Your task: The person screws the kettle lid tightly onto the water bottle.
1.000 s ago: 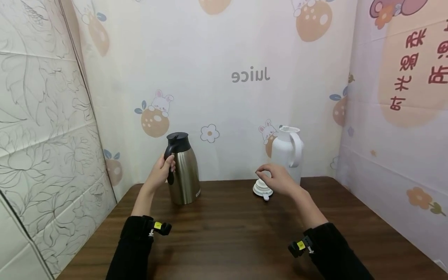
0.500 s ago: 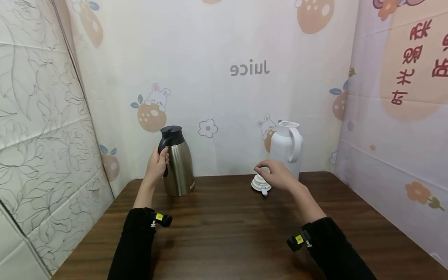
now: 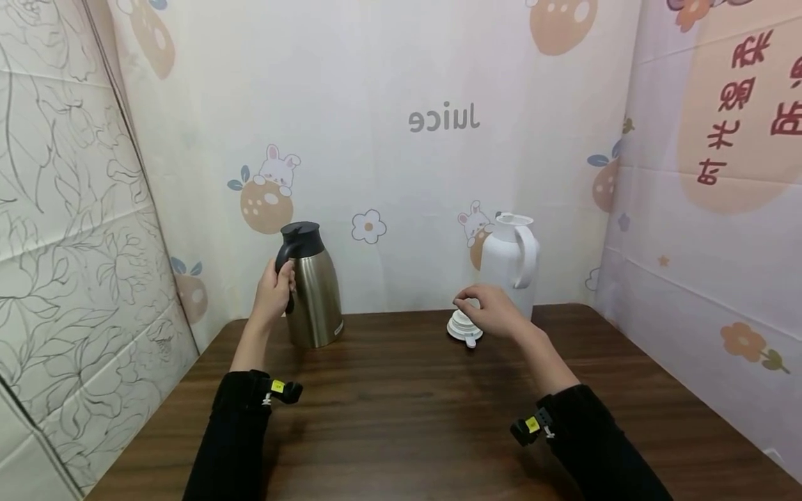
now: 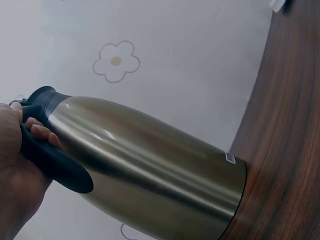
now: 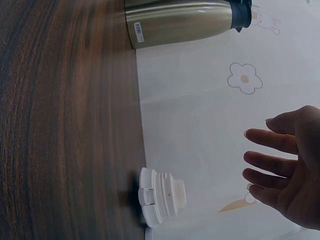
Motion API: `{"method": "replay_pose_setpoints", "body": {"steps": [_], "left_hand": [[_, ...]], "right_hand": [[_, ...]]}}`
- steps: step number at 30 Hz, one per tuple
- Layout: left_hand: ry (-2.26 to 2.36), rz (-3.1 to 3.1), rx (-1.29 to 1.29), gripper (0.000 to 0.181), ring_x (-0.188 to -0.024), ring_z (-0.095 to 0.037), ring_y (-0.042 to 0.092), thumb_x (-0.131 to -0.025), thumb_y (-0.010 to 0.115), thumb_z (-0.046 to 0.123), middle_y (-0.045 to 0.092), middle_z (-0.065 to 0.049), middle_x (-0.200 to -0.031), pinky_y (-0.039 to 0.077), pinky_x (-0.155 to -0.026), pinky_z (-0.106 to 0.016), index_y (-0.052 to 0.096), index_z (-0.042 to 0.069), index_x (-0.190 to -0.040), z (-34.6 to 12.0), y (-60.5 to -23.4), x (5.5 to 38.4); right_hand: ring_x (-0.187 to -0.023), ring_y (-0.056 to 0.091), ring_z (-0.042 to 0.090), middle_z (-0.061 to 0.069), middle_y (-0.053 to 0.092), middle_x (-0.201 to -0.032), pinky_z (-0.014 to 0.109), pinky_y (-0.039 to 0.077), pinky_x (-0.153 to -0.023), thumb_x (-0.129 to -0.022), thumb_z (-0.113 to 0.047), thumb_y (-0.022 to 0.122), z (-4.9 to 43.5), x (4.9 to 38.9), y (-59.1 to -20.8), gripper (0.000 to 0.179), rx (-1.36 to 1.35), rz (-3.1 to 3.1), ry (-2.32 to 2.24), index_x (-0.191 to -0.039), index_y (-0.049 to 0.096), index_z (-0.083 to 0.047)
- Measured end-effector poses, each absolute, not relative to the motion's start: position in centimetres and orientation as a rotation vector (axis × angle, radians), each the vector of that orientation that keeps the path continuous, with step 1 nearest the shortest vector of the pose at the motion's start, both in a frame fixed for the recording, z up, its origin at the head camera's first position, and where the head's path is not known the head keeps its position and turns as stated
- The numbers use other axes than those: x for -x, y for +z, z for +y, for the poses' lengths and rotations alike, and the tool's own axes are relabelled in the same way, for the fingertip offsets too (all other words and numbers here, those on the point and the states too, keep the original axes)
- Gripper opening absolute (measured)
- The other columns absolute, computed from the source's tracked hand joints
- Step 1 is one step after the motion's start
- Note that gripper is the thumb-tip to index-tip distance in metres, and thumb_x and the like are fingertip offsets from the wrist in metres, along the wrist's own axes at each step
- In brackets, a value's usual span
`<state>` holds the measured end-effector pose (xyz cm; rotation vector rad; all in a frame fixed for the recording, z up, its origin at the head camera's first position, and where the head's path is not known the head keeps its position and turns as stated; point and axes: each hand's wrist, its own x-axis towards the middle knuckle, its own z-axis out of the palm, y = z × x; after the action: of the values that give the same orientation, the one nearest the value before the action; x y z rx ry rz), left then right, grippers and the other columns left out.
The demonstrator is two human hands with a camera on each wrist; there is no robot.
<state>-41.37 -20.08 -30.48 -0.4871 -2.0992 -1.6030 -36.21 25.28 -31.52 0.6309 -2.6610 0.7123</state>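
My left hand (image 3: 273,289) grips the black handle of a steel thermos jug (image 3: 317,299) with a black lid. In the left wrist view its fingers curl round the handle (image 4: 56,160), and the upright jug's base meets the tabletop. My right hand (image 3: 491,309) is above a white stopper (image 3: 464,328) lying on the table, partly overlapping it in the head view. In the right wrist view the fingers (image 5: 270,164) are spread and relaxed, apart from the stopper, holding nothing. Just behind that hand stands a white thermos jug (image 3: 501,261) with its top uncovered, its lower part hidden.
The dark wooden table (image 3: 376,410) ends at a patterned cloth wall (image 3: 401,174) close behind both jugs. Similar hangings stand on the left (image 3: 69,278) and right (image 3: 683,278).
The steel jug has shifted slightly back and left with my left hand on its handle. The head view has tilted a little; my right hand stays over the stopper.
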Motion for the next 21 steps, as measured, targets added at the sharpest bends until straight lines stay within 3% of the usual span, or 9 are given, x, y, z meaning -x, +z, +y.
{"method": "replay_pose_setpoints", "body": {"steps": [3,5,10,14,21], "left_hand": [[-1.612,-2.111,0.469,0.038,-0.086,-0.024,0.055,-0.116,0.043,0.031,0.054,-0.016,-0.098,0.046,-0.078,-0.029,0.045,-0.006,-0.124,-20.6,-31.1,42.2],[-1.601,-2.138,0.441,0.047,-0.097,-0.026,0.057,-0.115,0.044,0.039,0.055,-0.018,-0.111,0.046,-0.087,-0.034,0.043,-0.003,-0.136,-20.8,-31.3,42.2],[-1.480,-2.183,0.379,0.067,-0.129,-0.040,0.049,-0.112,0.047,0.045,0.044,-0.027,-0.146,0.042,-0.106,-0.055,0.029,0.002,-0.160,-20.9,-30.6,41.4],[-1.283,-2.156,0.337,0.064,-0.132,-0.044,0.044,-0.111,0.054,0.036,0.041,-0.029,-0.147,0.039,-0.108,-0.060,0.034,-0.002,-0.157,-20.2,-29.4,40.3],[-0.949,-2.061,0.324,0.053,-0.123,-0.046,0.047,-0.106,0.060,0.029,0.052,-0.028,-0.134,0.043,-0.100,-0.059,0.051,-0.005,-0.146,-16.7,-27.5,38.1]], "right_hand": [[-0.127,0.062,0.039,0.016,0.071,-0.128,0.058,0.049,-0.103,-0.110,-0.025,0.059,25.2,36.3,-31.6,0.029,-0.646,-2.660,0.706,-0.121,0.075,-0.004],[-0.127,0.062,0.039,0.016,0.071,-0.128,0.058,0.049,-0.103,-0.110,-0.024,0.059,25.2,36.4,-31.6,0.028,-0.650,-2.664,0.701,-0.121,0.075,-0.003],[-0.128,0.061,0.040,0.017,0.070,-0.130,0.059,0.049,-0.103,-0.110,-0.024,0.058,25.1,36.3,-31.8,0.029,-0.646,-2.675,0.697,-0.122,0.074,-0.003],[-0.127,0.061,0.040,0.017,0.070,-0.130,0.058,0.050,-0.102,-0.110,-0.024,0.058,25.0,36.2,-31.8,0.028,-0.632,-2.679,0.697,-0.122,0.075,-0.003],[-0.128,0.061,0.040,0.018,0.069,-0.131,0.058,0.049,-0.102,-0.111,-0.021,0.056,25.4,36.2,-31.8,0.029,-0.635,-2.677,0.718,-0.124,0.073,-0.002]]}}
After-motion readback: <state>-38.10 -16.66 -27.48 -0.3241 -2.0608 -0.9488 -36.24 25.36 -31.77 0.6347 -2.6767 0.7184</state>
